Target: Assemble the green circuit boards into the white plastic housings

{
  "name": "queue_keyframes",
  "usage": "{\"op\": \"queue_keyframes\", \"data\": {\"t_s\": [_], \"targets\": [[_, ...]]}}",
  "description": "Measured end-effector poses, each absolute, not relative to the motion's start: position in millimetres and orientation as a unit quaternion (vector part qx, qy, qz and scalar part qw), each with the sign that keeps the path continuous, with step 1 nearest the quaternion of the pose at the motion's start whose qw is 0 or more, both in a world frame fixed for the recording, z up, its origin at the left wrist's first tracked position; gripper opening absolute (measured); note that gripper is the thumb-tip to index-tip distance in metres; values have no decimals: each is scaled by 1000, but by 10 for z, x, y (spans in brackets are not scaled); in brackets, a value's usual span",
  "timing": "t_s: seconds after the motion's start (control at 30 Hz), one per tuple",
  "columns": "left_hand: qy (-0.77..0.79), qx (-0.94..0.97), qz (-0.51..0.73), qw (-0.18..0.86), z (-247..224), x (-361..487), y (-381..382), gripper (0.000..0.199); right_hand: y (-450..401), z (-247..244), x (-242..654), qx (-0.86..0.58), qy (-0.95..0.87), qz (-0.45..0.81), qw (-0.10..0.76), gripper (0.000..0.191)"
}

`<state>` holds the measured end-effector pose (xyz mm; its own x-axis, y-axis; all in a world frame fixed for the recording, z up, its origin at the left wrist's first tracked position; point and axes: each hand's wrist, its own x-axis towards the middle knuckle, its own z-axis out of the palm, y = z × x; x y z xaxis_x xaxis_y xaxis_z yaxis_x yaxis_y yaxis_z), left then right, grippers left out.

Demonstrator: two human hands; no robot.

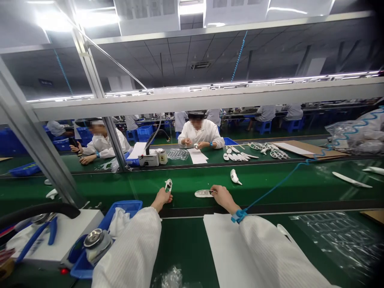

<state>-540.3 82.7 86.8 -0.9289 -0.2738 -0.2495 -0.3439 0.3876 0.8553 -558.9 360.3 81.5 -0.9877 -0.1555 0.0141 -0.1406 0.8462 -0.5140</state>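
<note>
White plastic housing [203, 193] lies flat on the green worktop [192, 180], its long axis running sideways and its narrower end pointing left. My right hand [221, 199] is closed narrow on its right end. My left hand [162, 199] pinches a small white part [168, 185], held upright and pointing away from me. Nearer, a white sheet [223, 244] lies beneath my right sleeve, and a blue bin [120, 212] sits left. Farther off lies a curved white part [235, 176]; across the line, a co-worker [199, 138] in a white smock works.
</note>
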Motion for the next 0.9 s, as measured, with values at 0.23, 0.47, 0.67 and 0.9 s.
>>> {"op": "queue_keyframes", "data": {"t_s": [0.23, 0.47, 0.67, 0.9], "targets": [[659, -60, 744, 94, 1082, -3863, 1215, 27, 3485, 1250, -4469, -313, 867, -372, 110, 17], [601, -140, 781, 100, 818, -2438, 1529, 51, 3314, 1496, -3296, -377, 826, -379, 177, 18], [668, -259, 696, 31, 537, -1924, 1648, 45, 3138, 1422, -2874, -388, 840, -354, 137, 15], [716, -180, 675, -10, 433, -1762, 1709, 37, 2840, 1241, -2391, -492, 833, -209, -142, 20]]}}
